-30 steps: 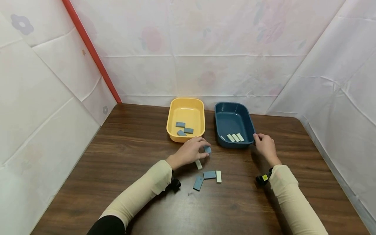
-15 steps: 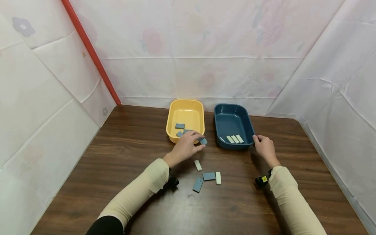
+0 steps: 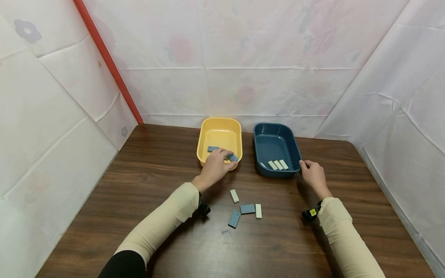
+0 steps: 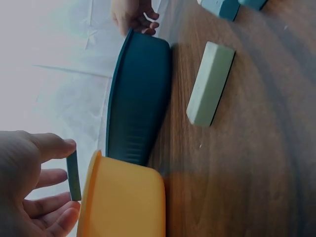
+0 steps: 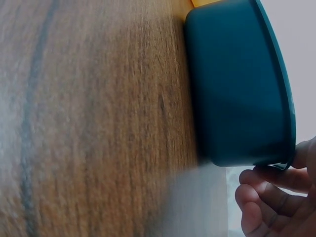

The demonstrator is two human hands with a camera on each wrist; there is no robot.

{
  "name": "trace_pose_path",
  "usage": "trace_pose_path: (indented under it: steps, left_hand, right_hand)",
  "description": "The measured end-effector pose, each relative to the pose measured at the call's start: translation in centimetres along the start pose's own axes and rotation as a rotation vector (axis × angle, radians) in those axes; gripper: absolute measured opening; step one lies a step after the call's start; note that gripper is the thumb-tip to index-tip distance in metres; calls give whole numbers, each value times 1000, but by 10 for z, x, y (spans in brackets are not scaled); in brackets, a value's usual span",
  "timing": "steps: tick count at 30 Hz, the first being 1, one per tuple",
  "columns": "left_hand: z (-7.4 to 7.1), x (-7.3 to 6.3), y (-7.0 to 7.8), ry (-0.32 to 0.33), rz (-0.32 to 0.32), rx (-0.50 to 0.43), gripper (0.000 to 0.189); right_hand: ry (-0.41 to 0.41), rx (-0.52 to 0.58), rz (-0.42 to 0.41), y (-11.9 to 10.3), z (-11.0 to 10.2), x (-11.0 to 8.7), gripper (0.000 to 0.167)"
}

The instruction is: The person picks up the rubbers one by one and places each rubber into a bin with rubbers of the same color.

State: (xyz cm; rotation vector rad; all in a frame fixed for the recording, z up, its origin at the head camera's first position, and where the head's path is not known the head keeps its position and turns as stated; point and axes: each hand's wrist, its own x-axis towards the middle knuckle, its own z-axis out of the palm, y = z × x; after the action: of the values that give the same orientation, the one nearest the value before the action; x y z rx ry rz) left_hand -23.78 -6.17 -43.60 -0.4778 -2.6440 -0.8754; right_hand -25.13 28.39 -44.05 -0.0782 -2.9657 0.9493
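Observation:
My left hand pinches a flat blue-grey block between thumb and fingers, over the near end of the yellow bin. In the left wrist view the block stands on edge in the fingers, beside the bin's rim. Blue-grey blocks lie inside this bin, partly hidden by the hand. With thumb and fingers, my right hand grips the near right corner of the dark blue bin. In the right wrist view, the thumb and index finger pinch its rim. Several pale blocks lie in its near end.
On the wooden table, nearer than the bins, lie a pale block, a second pale block, a blue-grey block and another blue-grey block. White patterned sheeting stands behind and at both sides.
My left hand has carried the blue-grey block from the table in front of the bins, up and left, over the yellow bin. The right hand has stayed at the dark blue bin's corner.

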Motion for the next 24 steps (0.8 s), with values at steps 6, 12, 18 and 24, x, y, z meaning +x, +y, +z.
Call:
trace_pose_path:
  steps: [6, 12, 18, 24]
  left_hand:
    - [-4, 8, -4, -32, -58, -3, 36]
    - [0, 22, -6, -132, -142, 17, 36]
    - [5, 37, -7, -206, -202, 24, 35]
    - [11, 48, -15, -272, -270, 1, 36]
  right_hand:
    - [8, 6, -5, -1, 2, 1, 48]
    - [18, -3, 5, 4, -1, -5, 48]
    - [36, -5, 12, 6, -3, -8, 48]
    - [25, -4, 12, 6, -3, -9, 49]
